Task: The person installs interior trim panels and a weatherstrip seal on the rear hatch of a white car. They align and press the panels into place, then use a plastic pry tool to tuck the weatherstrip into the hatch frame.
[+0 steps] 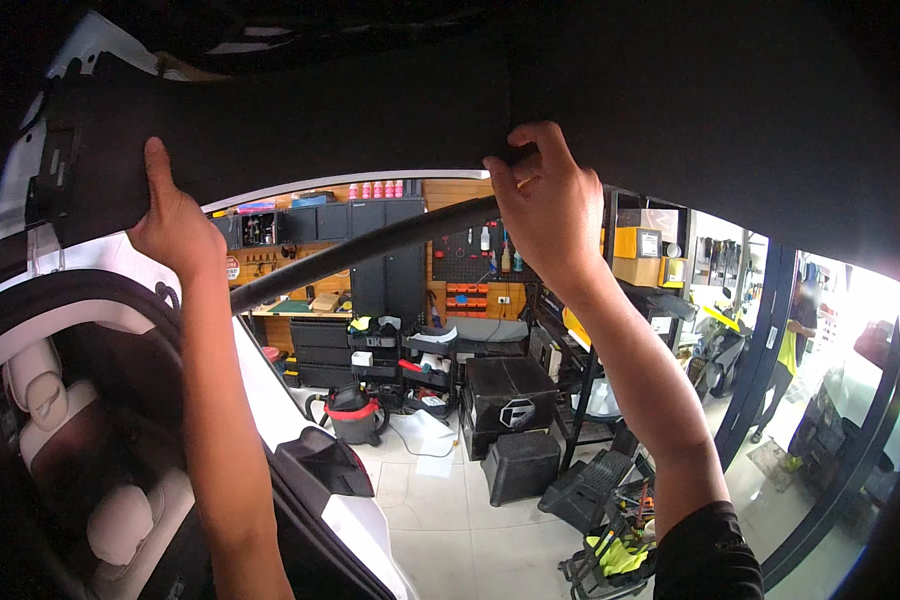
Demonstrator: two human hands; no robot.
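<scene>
Overhead spans a dark tailgate trim panel, part of a raised car tailgate. My left hand grips its lower edge near the left end, thumb pressed up flat against the dark face; the other fingers are mostly hidden. My right hand is closed on the panel's lower edge further right, by a seam, with thumb and bent fingers pinching there. A thick black tailgate strut slants up from the car body to just behind my right hand.
Below left are the car's opening with pale seats and a tail lamp. Beyond stand a vacuum cleaner, black cases, a tool cart, shelving and a workbench wall. A person stands far right.
</scene>
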